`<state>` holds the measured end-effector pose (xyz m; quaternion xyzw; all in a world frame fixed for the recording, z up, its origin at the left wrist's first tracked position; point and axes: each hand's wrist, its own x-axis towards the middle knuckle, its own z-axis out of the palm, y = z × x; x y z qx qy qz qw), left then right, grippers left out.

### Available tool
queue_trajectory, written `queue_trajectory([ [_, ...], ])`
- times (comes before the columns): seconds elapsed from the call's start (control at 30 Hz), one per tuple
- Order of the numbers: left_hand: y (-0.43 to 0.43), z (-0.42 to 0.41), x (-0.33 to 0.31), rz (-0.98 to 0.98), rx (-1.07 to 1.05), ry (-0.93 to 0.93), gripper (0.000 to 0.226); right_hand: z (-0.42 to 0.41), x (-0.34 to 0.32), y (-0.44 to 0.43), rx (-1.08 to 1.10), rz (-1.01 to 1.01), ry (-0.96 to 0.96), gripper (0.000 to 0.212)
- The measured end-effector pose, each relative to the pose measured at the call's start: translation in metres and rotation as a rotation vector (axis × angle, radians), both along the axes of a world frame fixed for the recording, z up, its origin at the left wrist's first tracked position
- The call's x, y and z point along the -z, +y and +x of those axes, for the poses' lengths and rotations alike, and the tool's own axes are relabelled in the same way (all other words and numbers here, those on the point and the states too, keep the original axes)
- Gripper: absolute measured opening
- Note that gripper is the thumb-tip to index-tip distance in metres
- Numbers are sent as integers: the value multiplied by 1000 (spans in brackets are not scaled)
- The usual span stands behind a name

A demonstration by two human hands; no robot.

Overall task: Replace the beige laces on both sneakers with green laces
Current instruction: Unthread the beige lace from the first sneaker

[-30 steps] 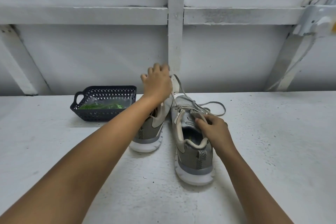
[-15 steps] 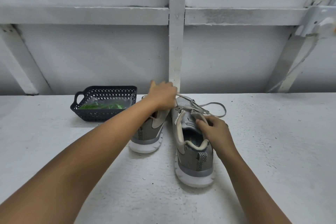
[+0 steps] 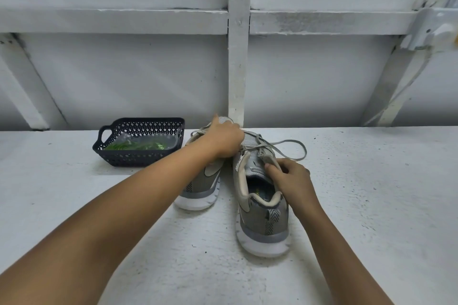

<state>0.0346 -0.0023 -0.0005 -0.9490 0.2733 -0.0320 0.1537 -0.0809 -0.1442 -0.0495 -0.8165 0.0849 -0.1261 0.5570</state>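
We see 2 grey sneakers with white soles standing side by side on the white table [image 3: 371, 205], heels toward us, just in front of a white post [image 3: 238, 57]. The right sneaker [image 3: 262, 220] sits nearer to us than the left sneaker [image 3: 200, 188]. The right hand [image 3: 290, 176] pinches the right sneaker's upper edge beside the tongue, thumb on the inner side and fingers curled round the outer side. The left hand [image 3: 226, 140] reaches over the left sneaker to the front of the right sneaker's lacing, its fingers bent down out of sight, so we cannot tell whether they grip anything. The beige lace [image 3: 292, 142] trails loose in a loop to the right of that shoe. At the left stands a dark basket [image 3: 138, 158] holding the green laces [image 3: 133, 145] in a clear wrapper.
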Motion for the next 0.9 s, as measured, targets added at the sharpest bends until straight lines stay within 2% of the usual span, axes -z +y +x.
queue_trajectory([
  [0.13, 5, 0, 2, -135, -38, -67, 23, 0, 1, -1, -1, 11, 4, 14],
  [0.23, 16, 5, -9, -334, -208, -245, 24, 1, 2, -1, -9, 12, 24, 4],
  [0.3, 24, 8, -14, -386, -304, -328, 26, 1, 3, -2, -5, 6, 33, 8],
  [0.4, 23, 6, -12, -292, -231, -362, 31, 2, 3, -1, -2, 2, 33, 8],
  [0.5, 9, 0, -3, -150, -27, -206, 35, 2, 4, -1, 4, 8, 38, 9],
  [0.57, 4, -2, 2, -61, 1, -105, 31, 2, 4, -1, 4, 13, 39, 11],
  [0.63, 2, -3, 4, -51, -19, -86, 27, 2, 4, -2, 0, 13, 38, 12],
  [0.77, 6, -4, 1, -202, -60, -153, 23, 1, 3, -2, 2, 18, 40, 11],
  [0.9, 18, 1, -13, -478, -308, -354, 18, 0, 3, -1, 0, 28, 39, 7],
])
